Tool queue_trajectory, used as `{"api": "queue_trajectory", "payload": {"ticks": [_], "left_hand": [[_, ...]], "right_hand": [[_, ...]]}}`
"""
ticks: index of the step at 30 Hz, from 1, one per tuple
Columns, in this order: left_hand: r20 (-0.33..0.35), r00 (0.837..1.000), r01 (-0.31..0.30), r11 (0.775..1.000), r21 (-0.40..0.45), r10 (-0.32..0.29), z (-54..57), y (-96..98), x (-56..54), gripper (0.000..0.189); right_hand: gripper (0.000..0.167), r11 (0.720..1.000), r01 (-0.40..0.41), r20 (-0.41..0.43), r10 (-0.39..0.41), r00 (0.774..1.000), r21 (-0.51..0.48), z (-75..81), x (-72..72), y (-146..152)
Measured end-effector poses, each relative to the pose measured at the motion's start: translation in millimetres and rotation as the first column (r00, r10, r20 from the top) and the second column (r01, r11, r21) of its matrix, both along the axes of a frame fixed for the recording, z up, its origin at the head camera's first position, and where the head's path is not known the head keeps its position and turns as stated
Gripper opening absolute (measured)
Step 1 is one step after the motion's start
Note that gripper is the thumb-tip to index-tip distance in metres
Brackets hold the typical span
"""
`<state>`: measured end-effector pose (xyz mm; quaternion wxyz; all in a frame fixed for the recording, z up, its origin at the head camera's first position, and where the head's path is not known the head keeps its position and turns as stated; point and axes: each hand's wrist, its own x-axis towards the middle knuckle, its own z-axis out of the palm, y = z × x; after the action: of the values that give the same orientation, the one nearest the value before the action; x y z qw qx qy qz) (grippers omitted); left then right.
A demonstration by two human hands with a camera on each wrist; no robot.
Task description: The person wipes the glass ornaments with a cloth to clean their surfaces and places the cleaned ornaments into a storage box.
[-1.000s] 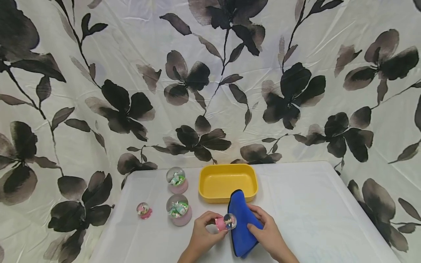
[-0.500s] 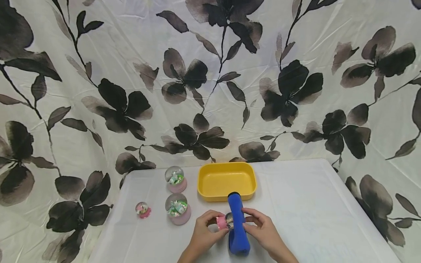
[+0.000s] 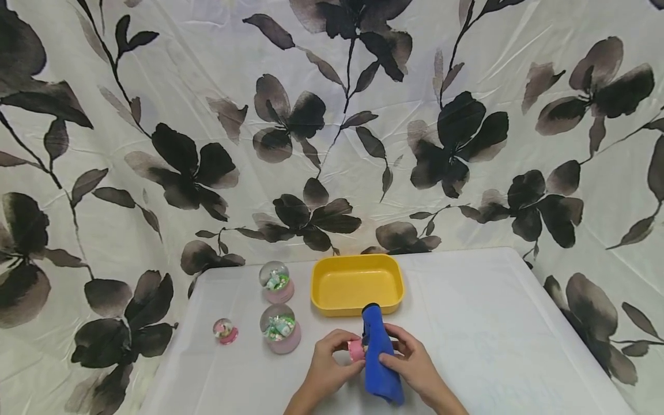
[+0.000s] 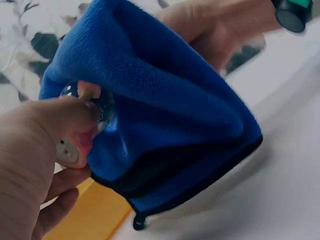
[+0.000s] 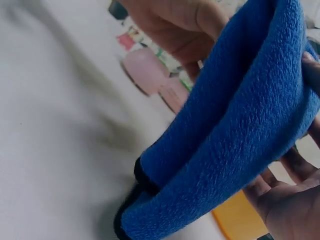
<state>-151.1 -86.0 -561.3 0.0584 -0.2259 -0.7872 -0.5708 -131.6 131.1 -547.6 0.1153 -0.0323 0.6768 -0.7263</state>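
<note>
My left hand [image 3: 332, 364] pinches a small snow globe [image 3: 355, 350] by its pink base, tipped on its side. In the left wrist view the glass ball of this snow globe [image 4: 105, 107] sits against the folds of a blue cloth [image 4: 160, 115] with black edging. My right hand [image 3: 412, 360] grips the folded cloth [image 3: 383, 363] between thumb and fingers and holds it round the ball. From the head view the cloth hides most of the glass. The right wrist view shows the cloth [image 5: 220, 135] doubled over, with the snow globe hidden behind it.
Behind the hands stands a yellow tray [image 3: 358, 311]. Two larger snow globes with pale pink bases, a rear one [image 3: 277, 282] and a front one [image 3: 280, 328], stand left of it. A small pink snow globe [image 3: 225, 331] is farther left on the white table [image 3: 493, 328].
The right hand has brought the cloth leftward and folded it over the glass ball, which was in plain sight a second ago. The left hand keeps its pinch on the base.
</note>
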Motion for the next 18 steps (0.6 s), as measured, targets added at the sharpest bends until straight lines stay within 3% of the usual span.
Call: {"api": "queue_trajectory", "payload": {"ticks": [3,7,9,13,18], "left_hand": [[-0.164,0.986,0.007,0.992,-0.123,-0.028,1.1,-2.7,-3.1,0.041],[-0.357,0.932,-0.03,0.972,-0.231,-0.056,7.2,-6.4,-5.4,0.042],[-0.392,0.917,-0.029,0.968,-0.25,-0.073,8.9,-7.5,-7.2,0.04],[-0.304,0.946,0.055,0.979,-0.197,-0.114,8.2,-10.3,-9.4,0.035],[-0.069,0.98,0.18,0.981,-0.076,-0.185,8.4,-15.5,-9.7,0.029]], "right_hand": [[0.061,1.0,0.017,0.006,-0.017,1.0,0.011,-0.7,0.7,-1.1],[0.059,1.0,0.019,0.0,-0.019,1.0,0.002,0.1,-1.8,-3.9],[0.058,1.0,0.025,-0.008,-0.025,1.0,-0.006,0.7,-2.2,-4.6],[0.056,1.0,-0.008,-0.025,0.008,1.0,0.006,2.1,-1.5,-2.4],[0.051,0.986,-0.161,-0.119,0.165,0.979,0.044,5.5,-2.7,3.6]]}}
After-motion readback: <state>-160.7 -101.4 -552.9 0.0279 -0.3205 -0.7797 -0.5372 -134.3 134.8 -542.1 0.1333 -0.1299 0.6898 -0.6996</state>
